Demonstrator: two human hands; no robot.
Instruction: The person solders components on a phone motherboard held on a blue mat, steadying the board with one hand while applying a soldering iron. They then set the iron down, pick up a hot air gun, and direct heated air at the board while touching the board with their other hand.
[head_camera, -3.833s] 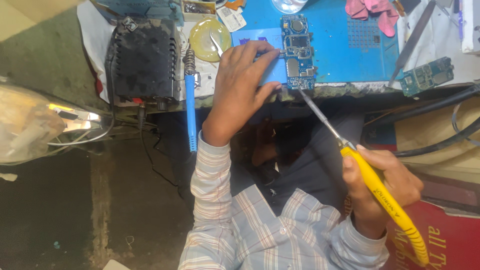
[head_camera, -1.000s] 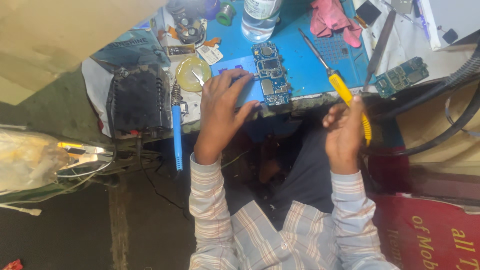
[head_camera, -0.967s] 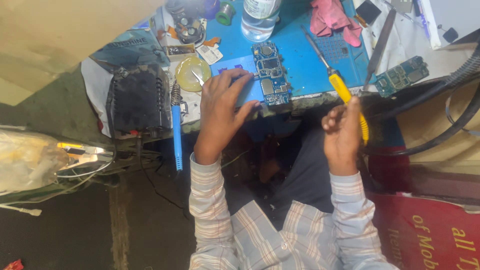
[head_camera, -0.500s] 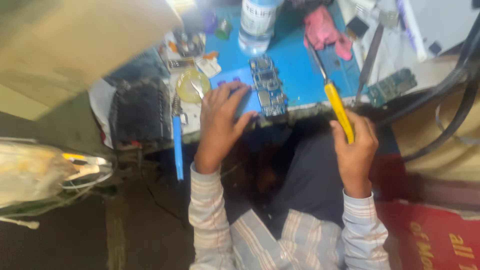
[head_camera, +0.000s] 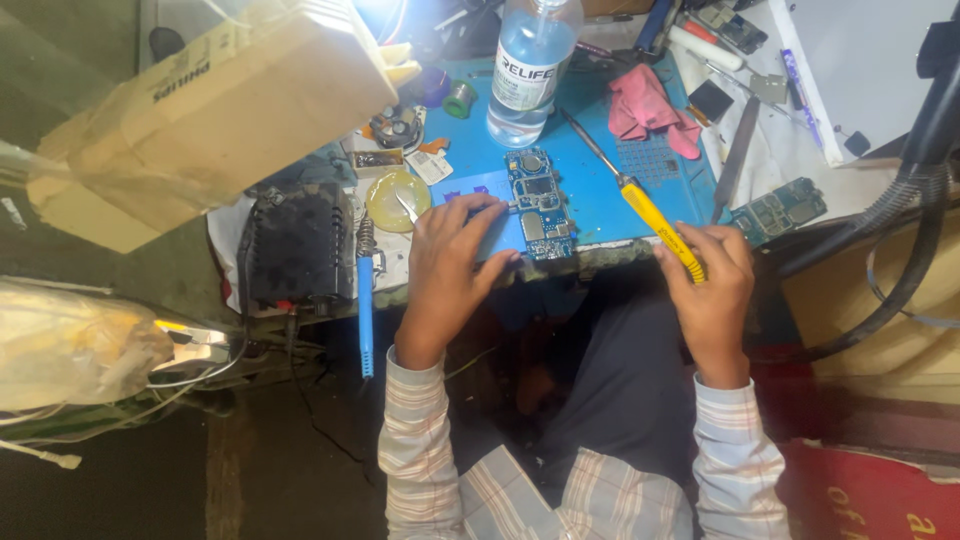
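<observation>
Circuit board (head_camera: 540, 204) under left hand (head_camera: 450, 262), right hand (head_camera: 712, 288) gripping screwdriver (head_camera: 645, 211)

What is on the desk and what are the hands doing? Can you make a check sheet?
Surface: blue work mat on a crowded bench, its front edge worn.
Job's things: green circuit board flat on the mat; yellow-handled soldering iron, tip resting on the mat to the right of the board.
Clutter: clear plastic bottle, pink cloth, second circuit board, round yellow tin, blue-handled iron in its stand.
Hands: left hand pressing on the mat at the board's left edge; right hand gripping the yellow handle.
Cables: thick black hose at the right; thin wires at the lower left.
Surroundings: cardboard box and black power unit to the left.
</observation>
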